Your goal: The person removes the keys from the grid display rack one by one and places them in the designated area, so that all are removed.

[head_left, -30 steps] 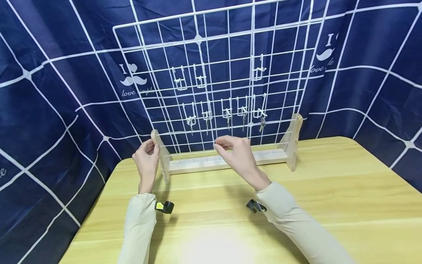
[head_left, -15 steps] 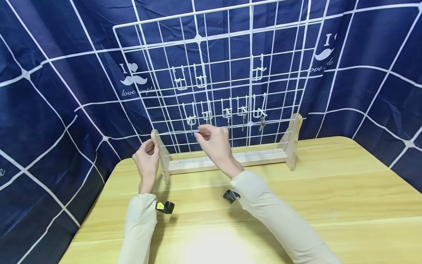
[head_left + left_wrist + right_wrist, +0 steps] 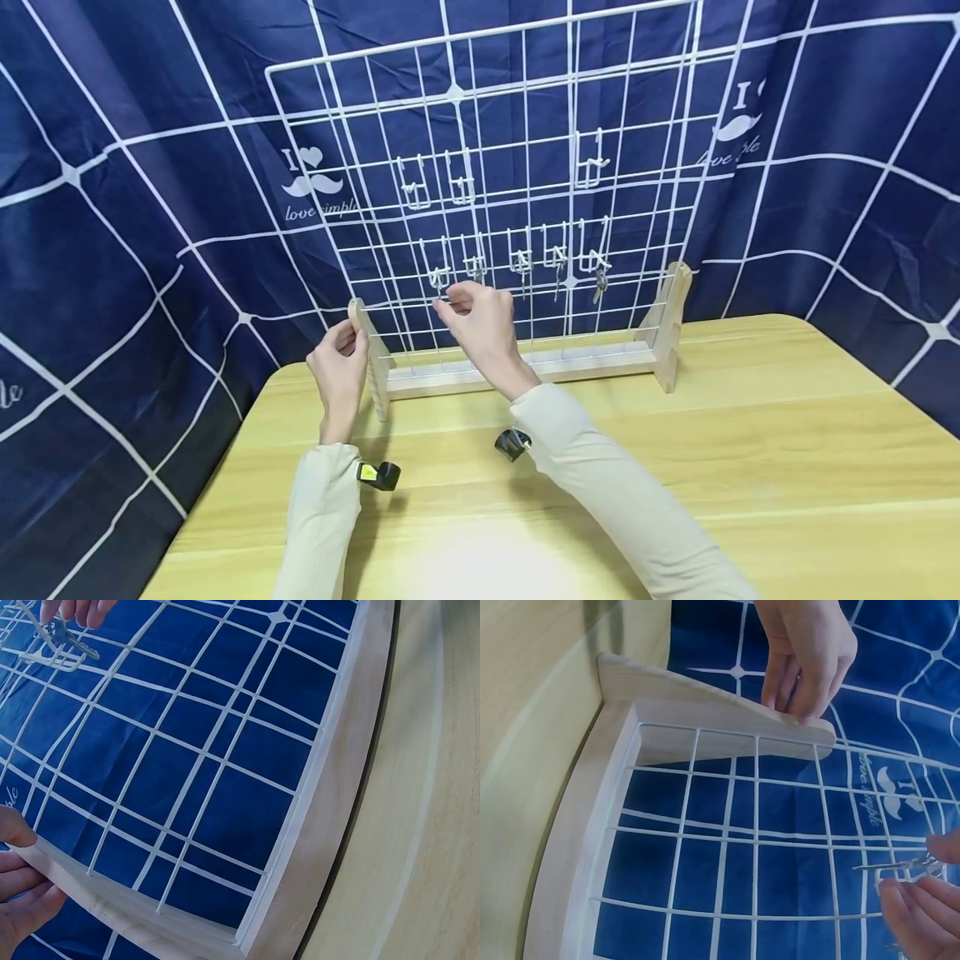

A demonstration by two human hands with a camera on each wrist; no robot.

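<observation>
My left hand (image 3: 339,367) pinches the top of the wooden end support (image 3: 358,321) of a stand that carries a white wire grid (image 3: 154,731). My right hand (image 3: 480,325) is raised in front of the grid, beside the leftmost key of the lower row. In the right wrist view that key (image 3: 877,867) hangs between the thumb and the fingers (image 3: 904,915), which look apart. The left wrist view shows the same key (image 3: 82,646) dangling from a white wire hook (image 3: 64,664), fingertips just behind it. Whether a fingertip touches the key is hard to tell.
More keys (image 3: 600,283) hang from several hooks farther right in the lower row. The upper row has hooks (image 3: 412,193) without keys. The stand's wooden base (image 3: 420,385) rests on a light wooden table (image 3: 675,467), with a dark blue curtain (image 3: 150,275) around it.
My right hand has moved left and a little upward, from below the middle of the lower row to the leftmost key. My left hand still holds the support. The head view has shifted slightly.
</observation>
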